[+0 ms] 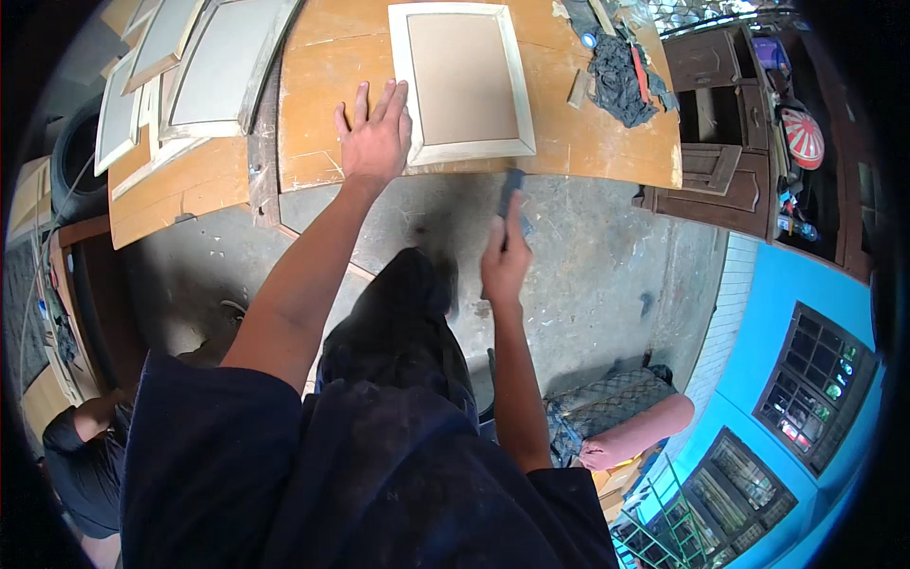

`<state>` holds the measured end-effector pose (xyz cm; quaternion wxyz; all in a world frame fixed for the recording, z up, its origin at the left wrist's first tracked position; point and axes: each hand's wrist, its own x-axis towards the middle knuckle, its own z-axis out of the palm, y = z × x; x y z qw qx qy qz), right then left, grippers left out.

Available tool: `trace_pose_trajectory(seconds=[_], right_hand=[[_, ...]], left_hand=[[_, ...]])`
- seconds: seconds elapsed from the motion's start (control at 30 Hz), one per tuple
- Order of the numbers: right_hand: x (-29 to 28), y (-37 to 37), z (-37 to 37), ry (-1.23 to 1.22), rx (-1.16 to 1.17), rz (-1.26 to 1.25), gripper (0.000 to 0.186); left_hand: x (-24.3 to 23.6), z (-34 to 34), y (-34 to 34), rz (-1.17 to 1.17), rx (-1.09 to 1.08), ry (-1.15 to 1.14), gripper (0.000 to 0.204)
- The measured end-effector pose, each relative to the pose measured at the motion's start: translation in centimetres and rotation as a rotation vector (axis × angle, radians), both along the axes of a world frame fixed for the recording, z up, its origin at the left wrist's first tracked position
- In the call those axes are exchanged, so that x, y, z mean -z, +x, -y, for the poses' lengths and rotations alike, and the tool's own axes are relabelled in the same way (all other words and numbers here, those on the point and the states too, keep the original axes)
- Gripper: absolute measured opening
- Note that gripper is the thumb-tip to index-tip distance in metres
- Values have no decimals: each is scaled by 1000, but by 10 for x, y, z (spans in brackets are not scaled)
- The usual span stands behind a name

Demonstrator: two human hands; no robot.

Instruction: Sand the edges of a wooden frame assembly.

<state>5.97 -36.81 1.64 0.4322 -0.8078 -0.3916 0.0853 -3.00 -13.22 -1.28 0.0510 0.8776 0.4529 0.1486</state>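
My left hand [374, 142] lies with fingers apart on the orange-brown tabletop [318, 57] at the left edge of a pale wooden-framed panel [464, 81] with a beige centre, its fingertips by that frame. My right hand [504, 251] is wrapped round a dark, narrow block [512, 190], slightly blurred, just below the table's front edge near the panel's lower right corner. At the top left, several other framed panels [209, 66] with grey centres lie overlapping.
Crumpled black material [621, 81] and offcuts lie at the table's right end. A brown cabinet [711, 199] stands right of it, a tyre [78, 152] left. A co-worker [81, 465] is at lower left. A pink roll [635, 431] lies behind me near a blue wall [758, 360].
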Motion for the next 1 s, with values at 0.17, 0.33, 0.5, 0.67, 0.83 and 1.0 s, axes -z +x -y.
trace_pose_trajectory(seconds=[0.17,0.33,0.5,0.67,0.83,1.0], right_hand=[[-2,31,38,18,374,-286,43],[-2,97,4,-285,268,-221,40],[-13,138,-73,-157,170,-5,40],[-18,160,-125,-352,64,-51,42],[-6,155,-163,-383,99,-113,53],[-11,166,-189,-226,174,-252,52]], left_hand=[[-8,-1,-1,5,2,-53,49],[-10,-7,-9,144,14,-117,56],[-32,-2,-16,433,59,-155,55],[-55,29,-23,320,-259,-599,45],[-52,18,3,365,-361,-737,57],[-50,-20,2,572,-242,-884,53]])
